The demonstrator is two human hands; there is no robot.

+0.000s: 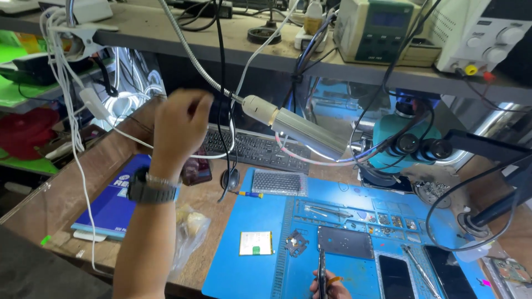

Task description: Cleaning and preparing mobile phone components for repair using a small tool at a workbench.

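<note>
My left hand [178,126], with a black watch on its wrist, is raised over the desk's left side, its back to the camera and its fingers curled. It is close to a white cable [130,135] and the flexible lamp arm [194,58]; a grip is not visible. My right hand [331,287] shows only at the bottom edge, pinching a thin dark tweezers-like tool [322,268] that points up over the blue work mat [249,277]. Just above the tool lies a dark phone frame [344,242]. A small white and yellow board [255,243] and a black part [296,242] lie to its left.
The silver lamp head [310,132] hangs over a black keyboard [255,148]. A teal microscope [402,141] stands at the right. Two dark phone screens [396,277] [449,274] lie on the mat. A blue booklet [111,202] and a plastic bag [189,230] sit at the left. Bench instruments [377,30] fill the shelf.
</note>
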